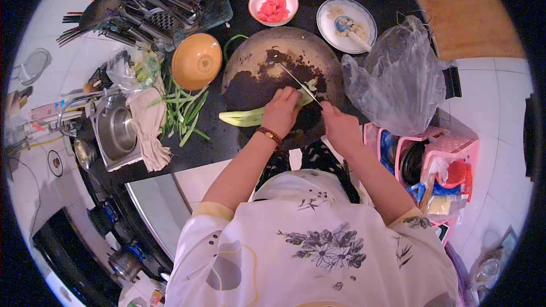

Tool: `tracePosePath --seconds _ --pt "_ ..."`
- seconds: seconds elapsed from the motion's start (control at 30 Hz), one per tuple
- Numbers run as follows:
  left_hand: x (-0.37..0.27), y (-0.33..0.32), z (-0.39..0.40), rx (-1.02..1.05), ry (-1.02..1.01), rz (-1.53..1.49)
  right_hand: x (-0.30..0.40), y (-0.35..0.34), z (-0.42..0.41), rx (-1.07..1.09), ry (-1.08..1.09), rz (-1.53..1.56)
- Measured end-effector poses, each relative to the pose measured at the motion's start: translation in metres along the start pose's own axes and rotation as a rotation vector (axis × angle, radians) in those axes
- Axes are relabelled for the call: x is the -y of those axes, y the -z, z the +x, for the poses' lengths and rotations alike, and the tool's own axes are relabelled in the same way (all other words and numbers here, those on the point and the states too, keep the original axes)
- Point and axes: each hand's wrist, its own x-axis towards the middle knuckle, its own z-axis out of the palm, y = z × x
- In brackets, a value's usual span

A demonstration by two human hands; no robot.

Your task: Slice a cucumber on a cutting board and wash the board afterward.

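Observation:
My left hand (281,111) presses down on a long pale green vegetable (242,117), whose one end sticks out to the left past the edge of a round, dark-stained cutting board (256,57). Closed around the handle of a kitchen knife (298,82) is my right hand (341,125). The blade points up and to the left, at the vegetable's right end, just beside the left fingers. A few cut slices (312,84) lie on the board by the blade. The knife's handle is mostly hidden in my right hand.
Behind the board stand a bowl of red pieces (273,5) and a plate with a small dish (326,36). An orange bowl (186,62) and green stalks (184,113) lie left, near a sink (121,130). A plastic bag (394,81) sits right.

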Motion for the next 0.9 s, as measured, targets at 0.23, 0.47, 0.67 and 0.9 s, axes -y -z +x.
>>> tracePosePath --seconds 0.23,0.47,0.67,0.9 --pt "0.005 0.003 -0.004 0.003 -0.016 -0.050 0.004 -0.006 0.002 -0.035 0.030 0.014" --pt "0.007 0.006 -0.009 0.050 0.021 -0.041 0.006 -0.014 0.008 0.014 0.058 -0.005" --pt "0.015 0.004 -0.016 -0.060 -0.053 0.009 0.013 -0.020 0.005 0.048 0.042 -0.019" --pt "0.019 0.009 -0.023 -0.069 -0.003 -0.044 0.026 -0.008 0.003 -0.059 0.079 0.075"
